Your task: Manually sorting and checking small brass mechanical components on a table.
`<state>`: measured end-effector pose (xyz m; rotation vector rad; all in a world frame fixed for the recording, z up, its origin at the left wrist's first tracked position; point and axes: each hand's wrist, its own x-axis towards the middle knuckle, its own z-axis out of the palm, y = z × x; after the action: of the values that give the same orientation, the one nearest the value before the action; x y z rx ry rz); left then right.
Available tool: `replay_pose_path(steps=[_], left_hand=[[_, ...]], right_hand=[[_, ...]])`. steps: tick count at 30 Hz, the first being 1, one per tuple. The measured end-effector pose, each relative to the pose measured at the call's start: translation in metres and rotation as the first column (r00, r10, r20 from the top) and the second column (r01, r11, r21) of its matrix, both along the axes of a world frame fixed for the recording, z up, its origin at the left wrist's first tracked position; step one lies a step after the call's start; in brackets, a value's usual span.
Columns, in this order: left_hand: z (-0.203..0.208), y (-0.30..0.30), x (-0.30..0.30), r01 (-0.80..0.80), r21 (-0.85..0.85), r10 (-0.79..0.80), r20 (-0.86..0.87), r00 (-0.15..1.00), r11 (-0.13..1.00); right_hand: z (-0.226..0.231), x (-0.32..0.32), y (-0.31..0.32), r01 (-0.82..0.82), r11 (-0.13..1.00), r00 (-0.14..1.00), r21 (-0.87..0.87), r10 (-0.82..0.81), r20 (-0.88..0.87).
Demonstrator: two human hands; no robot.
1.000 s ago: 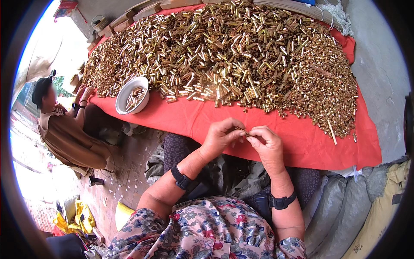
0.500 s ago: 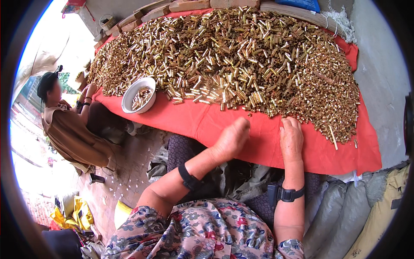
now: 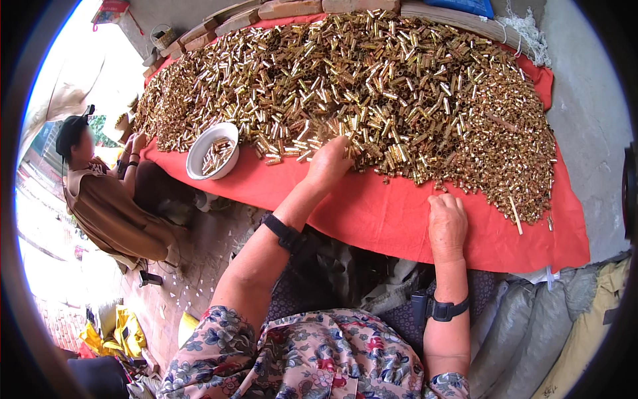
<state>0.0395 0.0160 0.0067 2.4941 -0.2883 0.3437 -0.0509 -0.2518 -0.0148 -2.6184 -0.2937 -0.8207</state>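
Brass tubes (image 3: 372, 83) against left hand (image 3: 329, 163)

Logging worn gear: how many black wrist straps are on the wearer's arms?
2: one wrist strap around the left forearm, another around the right forearm; both in plain view.

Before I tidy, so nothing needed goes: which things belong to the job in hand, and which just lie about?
Seemingly in use: metal tubes, at the left hand; red cloth; white bowl of tubes.

Seemingly lying about: yellow bundle; blue packet; small basket.
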Motion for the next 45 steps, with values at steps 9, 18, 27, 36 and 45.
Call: replay_pose_path(steps=[9,18,27,36,45], left_hand=[[0.009,-0.032,-0.055,0.038,-0.8,-0.381,-0.242,0.892,0.599],[0.006,-0.049,-0.093,-0.153,-0.954,-0.525,-0.27,0.807,0.256],[0.003,-0.055,-0.101,-0.162,-0.969,-0.577,-0.24,0.781,0.184],[0.001,-0.061,-0.104,-0.083,-0.977,-0.551,-0.181,0.815,0.197],[0.018,-0.025,-0.082,-0.218,-0.974,-0.276,-0.224,0.935,0.054]], right_hand=[[0.006,-0.015,0.016,-0.073,0.615,0.933,0.785,0.321,-0.165],[0.012,-0.028,0.038,-0.021,-0.097,0.752,0.995,0.654,0.08],[0.012,-0.033,0.046,-0.03,-0.147,0.793,0.989,0.598,0.113],[0.013,-0.035,0.053,-0.258,0.116,0.817,0.959,0.556,0.153],[0.015,-0.006,0.007,-0.177,0.88,0.966,0.44,0.241,-0.094]])
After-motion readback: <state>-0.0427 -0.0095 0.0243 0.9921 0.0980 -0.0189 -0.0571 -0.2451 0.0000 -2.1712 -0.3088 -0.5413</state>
